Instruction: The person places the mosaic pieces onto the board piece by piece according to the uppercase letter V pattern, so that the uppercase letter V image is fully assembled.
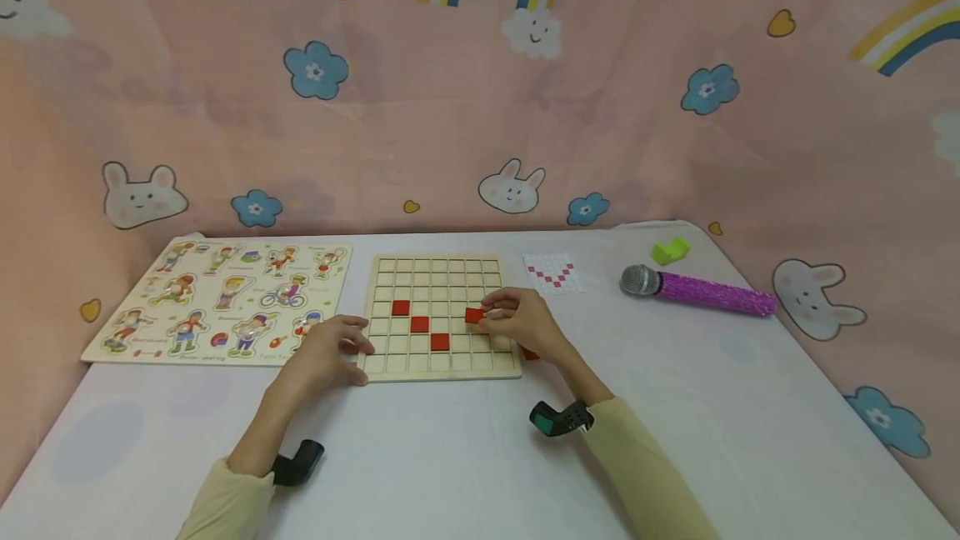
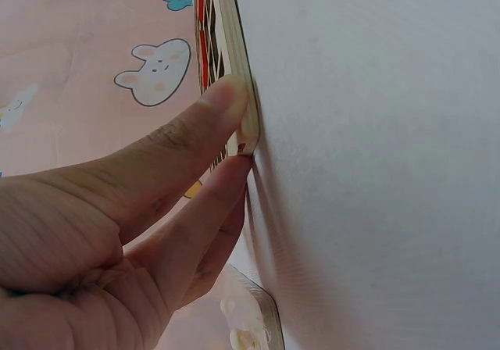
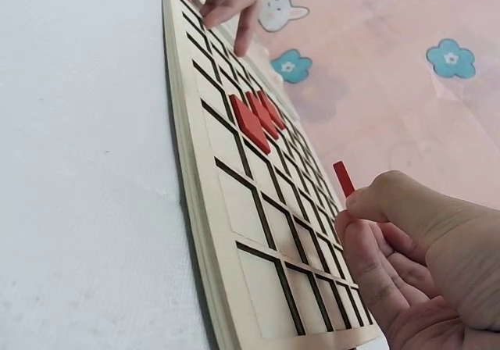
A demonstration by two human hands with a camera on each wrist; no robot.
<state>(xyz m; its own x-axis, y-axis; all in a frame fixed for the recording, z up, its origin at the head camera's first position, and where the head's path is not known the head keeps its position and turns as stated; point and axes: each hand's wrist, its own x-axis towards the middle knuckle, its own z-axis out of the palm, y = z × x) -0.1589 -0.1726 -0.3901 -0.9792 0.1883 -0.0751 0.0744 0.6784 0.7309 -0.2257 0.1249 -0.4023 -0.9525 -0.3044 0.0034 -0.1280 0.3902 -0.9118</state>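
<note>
A wooden grid board [image 1: 442, 376] lies on the table, with three red square tiles in a diagonal, the nearest-placed tile [image 1: 439, 342] lowest. My left hand [image 1: 322, 352] rests at the board's near left corner. In the left wrist view its thumb [image 2: 223, 100] touches one edge, a finger the other side of the corner. Above the right part of the grid, my right hand [image 1: 525, 323] pinches another red tile [image 1: 474, 316] between thumb and fingers. That held tile [image 3: 343, 178] stands clear of the board in the right wrist view. More red [image 1: 529, 353] shows beside the board, partly hidden by the right hand.
Behind the board's right side lies a paper pattern card [image 1: 553, 273] with red squares in a V. A purple microphone [image 1: 712, 293] and a green piece [image 1: 670, 251] lie at right. At left is a picture puzzle board [image 1: 180, 290], partly behind the left hand.
</note>
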